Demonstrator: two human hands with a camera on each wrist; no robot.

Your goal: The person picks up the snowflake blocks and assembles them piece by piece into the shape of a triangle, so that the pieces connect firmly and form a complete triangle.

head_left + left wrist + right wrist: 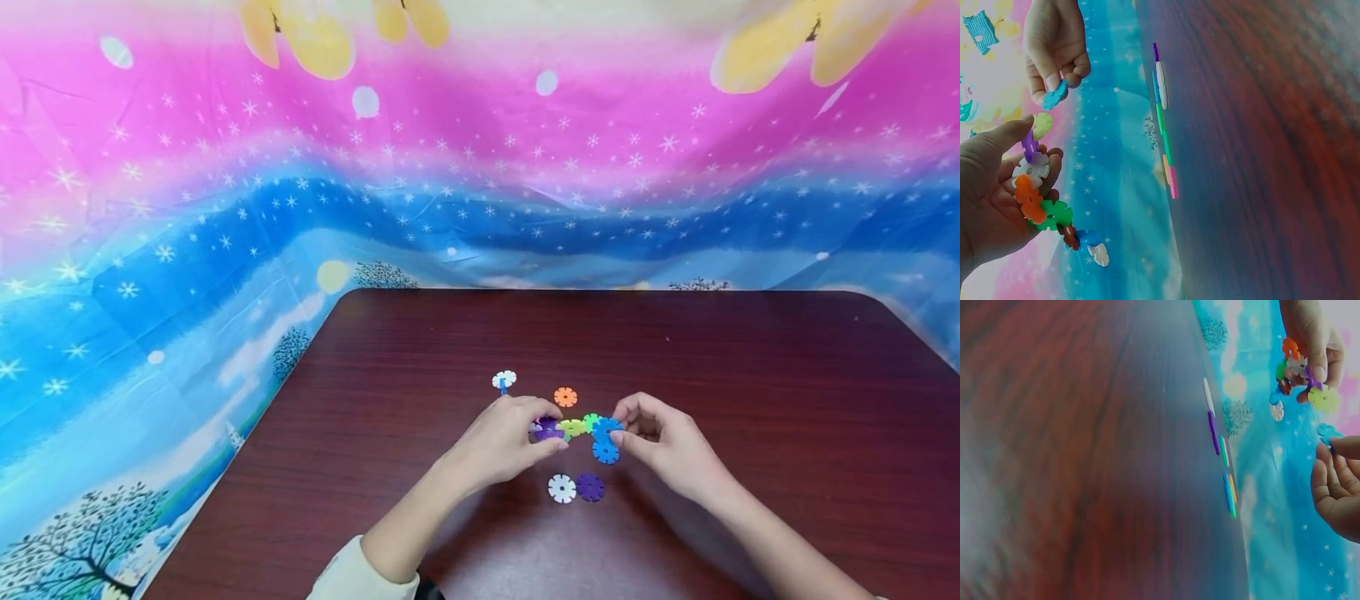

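Note:
My left hand (506,440) grips a chain of notched plastic discs, with thumb and fingers about its purple disc (1030,145). A yellow disc (1042,125) forms the chain's near end. Beyond the purple one, the chain runs through a white disc (1032,167), an orange disc (1029,199), a green disc (1055,214) and a brown disc (1070,237) to a blue and a white one at its far end. Between thumb and fingertips, my right hand (671,446) pinches a blue disc (1055,95). A small gap separates it from the yellow disc in the left wrist view.
On the dark wooden table (360,500) lie more loose discs: orange (566,397), white (562,488), purple (590,487), blue (606,452) and green (591,420). A printed cloth (480,167) hangs behind the table and along its left side.

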